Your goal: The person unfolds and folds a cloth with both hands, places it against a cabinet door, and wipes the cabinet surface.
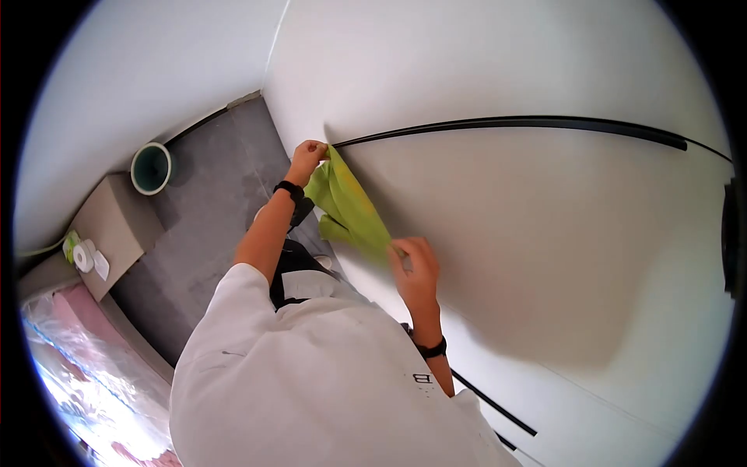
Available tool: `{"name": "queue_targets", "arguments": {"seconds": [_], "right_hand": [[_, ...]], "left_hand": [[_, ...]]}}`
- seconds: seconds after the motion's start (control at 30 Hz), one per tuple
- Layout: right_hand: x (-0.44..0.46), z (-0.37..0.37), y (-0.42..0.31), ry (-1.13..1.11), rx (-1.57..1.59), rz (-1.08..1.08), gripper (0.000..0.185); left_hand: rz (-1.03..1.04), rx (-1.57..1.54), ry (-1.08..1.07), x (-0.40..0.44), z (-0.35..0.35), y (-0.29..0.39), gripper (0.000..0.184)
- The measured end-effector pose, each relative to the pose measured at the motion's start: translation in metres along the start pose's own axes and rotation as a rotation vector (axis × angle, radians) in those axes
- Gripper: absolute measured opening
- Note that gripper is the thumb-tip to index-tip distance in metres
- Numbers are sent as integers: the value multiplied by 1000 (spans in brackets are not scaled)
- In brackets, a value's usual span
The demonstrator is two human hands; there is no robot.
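Bare wall [506, 226] leaves room beside the obstructing black bar [513, 122]

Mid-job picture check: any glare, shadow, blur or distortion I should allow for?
Head view: corners dark, black strip looks bowed, probably by the lens; head view: broad soft shadow on the wall beyond the right hand; head view: glare washes out part of the plastic sheeting; head view: green cloth slightly smeared beside that hand, probably motion.

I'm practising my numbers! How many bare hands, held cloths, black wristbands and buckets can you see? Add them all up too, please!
Left hand and right hand: 2
Green cloth: 1
Black wristbands: 2
Bucket: 1
Total: 6
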State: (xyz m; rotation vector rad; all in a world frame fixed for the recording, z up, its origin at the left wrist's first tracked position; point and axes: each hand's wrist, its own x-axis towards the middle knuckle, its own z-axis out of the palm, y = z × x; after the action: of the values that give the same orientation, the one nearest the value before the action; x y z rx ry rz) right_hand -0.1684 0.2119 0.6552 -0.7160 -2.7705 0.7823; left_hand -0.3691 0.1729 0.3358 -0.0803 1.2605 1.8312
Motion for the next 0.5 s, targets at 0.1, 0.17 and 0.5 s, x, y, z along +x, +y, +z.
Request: {"name": "queue_targets", "arguments": {"seconds": [0.1,0.17,0.5], "right_hand": [[7,1,-8,48,30,7,9],[-1,-5,-11,60,-66,-108,8],[-99,-38,1,386,-150,87,18]], "left_hand": [[24,65,128,22,4,-8,26],[100,155,108,20,-2,-15,23],[891,1641,-629,20,-36,11,33]]}}
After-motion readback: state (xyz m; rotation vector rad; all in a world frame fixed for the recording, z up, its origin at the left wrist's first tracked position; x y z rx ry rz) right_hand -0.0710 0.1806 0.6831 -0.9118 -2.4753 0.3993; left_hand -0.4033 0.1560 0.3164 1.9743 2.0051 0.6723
